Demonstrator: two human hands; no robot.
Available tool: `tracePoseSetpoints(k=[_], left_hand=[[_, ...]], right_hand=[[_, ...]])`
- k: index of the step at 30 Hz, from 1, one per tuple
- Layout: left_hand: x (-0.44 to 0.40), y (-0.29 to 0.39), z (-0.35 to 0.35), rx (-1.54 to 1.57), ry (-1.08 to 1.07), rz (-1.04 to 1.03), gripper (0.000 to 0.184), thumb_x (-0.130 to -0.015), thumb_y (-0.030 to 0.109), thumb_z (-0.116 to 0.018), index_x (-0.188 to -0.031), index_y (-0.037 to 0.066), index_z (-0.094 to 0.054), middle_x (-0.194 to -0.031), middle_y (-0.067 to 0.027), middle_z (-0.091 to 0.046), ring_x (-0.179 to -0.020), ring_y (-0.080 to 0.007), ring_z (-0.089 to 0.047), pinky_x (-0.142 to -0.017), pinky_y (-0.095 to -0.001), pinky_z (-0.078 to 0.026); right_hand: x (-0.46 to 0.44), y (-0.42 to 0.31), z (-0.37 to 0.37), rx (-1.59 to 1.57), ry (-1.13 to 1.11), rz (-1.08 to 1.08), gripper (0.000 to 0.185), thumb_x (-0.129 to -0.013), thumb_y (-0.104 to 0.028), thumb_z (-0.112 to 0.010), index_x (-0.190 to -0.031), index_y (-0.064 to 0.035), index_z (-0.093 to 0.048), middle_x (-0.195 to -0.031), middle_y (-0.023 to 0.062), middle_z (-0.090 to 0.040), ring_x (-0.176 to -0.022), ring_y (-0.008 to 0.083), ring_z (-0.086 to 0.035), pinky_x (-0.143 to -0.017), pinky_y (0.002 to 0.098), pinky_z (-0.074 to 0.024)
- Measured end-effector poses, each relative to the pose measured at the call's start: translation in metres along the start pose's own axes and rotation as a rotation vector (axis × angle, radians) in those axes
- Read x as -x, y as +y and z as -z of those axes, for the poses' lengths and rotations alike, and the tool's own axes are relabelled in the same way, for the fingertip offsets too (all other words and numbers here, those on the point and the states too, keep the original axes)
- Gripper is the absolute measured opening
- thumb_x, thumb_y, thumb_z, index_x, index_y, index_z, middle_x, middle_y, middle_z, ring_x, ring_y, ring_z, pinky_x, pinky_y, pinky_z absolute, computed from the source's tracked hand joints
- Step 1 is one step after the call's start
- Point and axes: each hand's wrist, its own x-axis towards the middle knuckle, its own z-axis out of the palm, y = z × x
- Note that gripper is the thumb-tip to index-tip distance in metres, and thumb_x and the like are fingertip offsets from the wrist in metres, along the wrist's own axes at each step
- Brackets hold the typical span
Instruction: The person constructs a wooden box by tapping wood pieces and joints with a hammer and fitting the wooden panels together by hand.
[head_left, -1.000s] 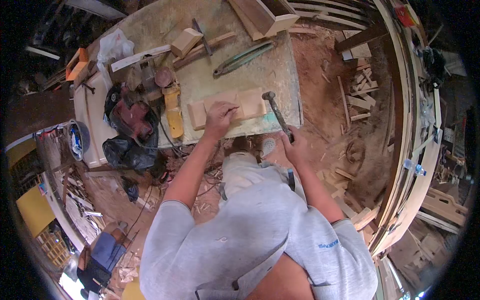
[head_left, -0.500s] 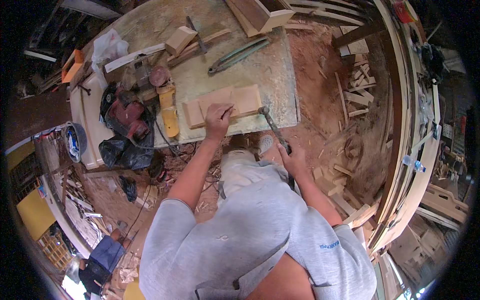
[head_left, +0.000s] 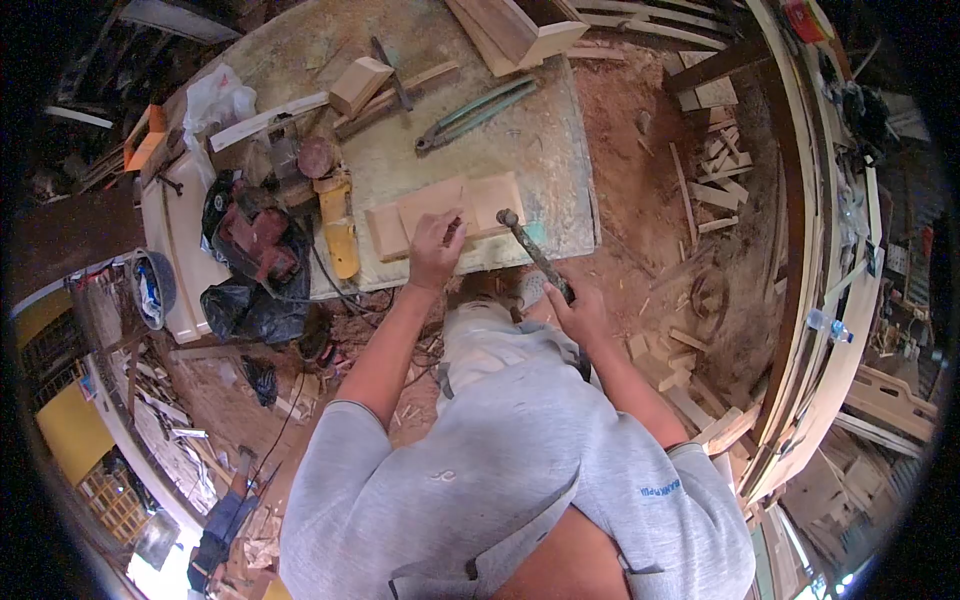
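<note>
On the worktable [head_left: 545, 140] lies a wooden piece made of joined boards [head_left: 430, 203], near the front edge. My left hand [head_left: 437, 247] rests at its front middle, fingers pinched together; what they hold, if anything, is too small to tell. My right hand [head_left: 582, 312] is wrapped round the handle of a hammer [head_left: 535, 255]. The hammer's head is over the right part of the wooden piece, a short way right of my left hand.
Long-handled pliers [head_left: 475, 115], a wood block [head_left: 360, 85] and a yellow power tool [head_left: 338, 225] lie on the table. A red tool [head_left: 258, 240] sits left. Wood scraps [head_left: 722, 175] litter the floor. Another person [head_left: 222, 525] is at lower left.
The hammer's head has moved left, from beside the wooden piece to over its right part. My left hand has shifted slightly. The other person at lower left has moved.
</note>
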Motion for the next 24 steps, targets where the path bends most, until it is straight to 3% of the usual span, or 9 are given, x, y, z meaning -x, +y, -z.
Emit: tracePoseSetpoints(k=[4, 10, 13, 16, 19, 24], left_hand=[[0.0, -0.003, -0.003, -0.013, -0.032, -0.08, 0.042, -0.089, 0.01, -0.081, -0.129, 0.008, -0.07, -0.098, -0.0105, -0.073, -0.089, -0.0318, -0.068, -0.082, -0.0451, -0.057], [0.004, 0.0, -0.009, -0.057, -0.012, 0.03, 0.049, -0.089, 0.012, -0.081, -0.135, 0.01, -0.066, -0.099, -0.0099, -0.074, -0.093, -0.0316, -0.067, -0.086, -0.0455, -0.056], [0.005, -0.004, -0.011, -0.011, -0.037, 0.081, 0.051, -0.088, 0.012, -0.081, -0.136, 0.011, -0.066, -0.098, -0.0093, -0.074, -0.093, -0.0317, -0.067, -0.086, -0.0453, -0.056], [0.006, -0.009, -0.009, -0.063, -0.068, 0.057, 0.054, -0.087, 0.012, -0.082, -0.138, 0.012, -0.065, -0.097, -0.0093, -0.072, -0.094, -0.0322, -0.066, -0.086, -0.0454, -0.056], [0.006, -0.011, -0.006, -0.071, -0.141, 0.095, 0.057, -0.084, 0.011, -0.082, -0.138, 0.011, -0.065, -0.098, -0.0106, -0.071, -0.095, -0.0332, -0.065, -0.086, -0.0456, -0.055], [0.005, -0.01, -0.008, 0.008, -0.07, 0.071, 0.058, -0.082, 0.004, -0.08, -0.138, 0.011, -0.066, -0.1, -0.0122, -0.069, -0.096, -0.0346, -0.065, -0.087, -0.0456, -0.055]], right_hand=[[-0.005, -0.013, 0.001, -0.069, -0.016, -0.008, 0.04, -0.097, -0.034, -0.076, -0.124, -0.0038, -0.074, -0.107, 0.0236, -0.077, -0.097, 0.0427, -0.074, -0.085, 0.05, -0.0575], [-0.008, -0.021, -0.002, -0.014, -0.049, -0.021, 0.04, -0.099, -0.033, -0.074, -0.127, -0.0043, -0.071, -0.108, 0.0249, -0.076, -0.097, 0.0416, -0.074, -0.084, 0.046, -0.058], [-0.012, -0.033, 0.002, 0.012, -0.099, -0.029, 0.043, -0.101, -0.041, -0.07, -0.129, -0.0084, -0.073, -0.1, 0.0231, -0.077, -0.09, 0.0424, -0.074, -0.081, 0.0516, -0.0569], [-0.014, -0.033, -0.003, 0.062, -0.1, 0.066, 0.037, -0.099, -0.029, -0.074, -0.128, -0.0073, -0.07, -0.097, 0.023, -0.075, -0.09, 0.0424, -0.074, -0.078, 0.0474, -0.0583], [-0.018, -0.035, -0.007, 0.16, -0.166, 0.056, 0.037, -0.098, -0.026, -0.075, -0.129, -0.0081, -0.068, -0.099, 0.0221, -0.075, -0.089, 0.0433, -0.074, -0.076, 0.049, -0.0581], [-0.018, -0.03, -0.01, 0.143, -0.098, 0.169, 0.038, -0.098, -0.026, -0.074, -0.131, -0.0094, -0.067, -0.104, 0.0223, -0.075, -0.092, 0.0433, -0.073, -0.077, 0.0513, -0.058]])
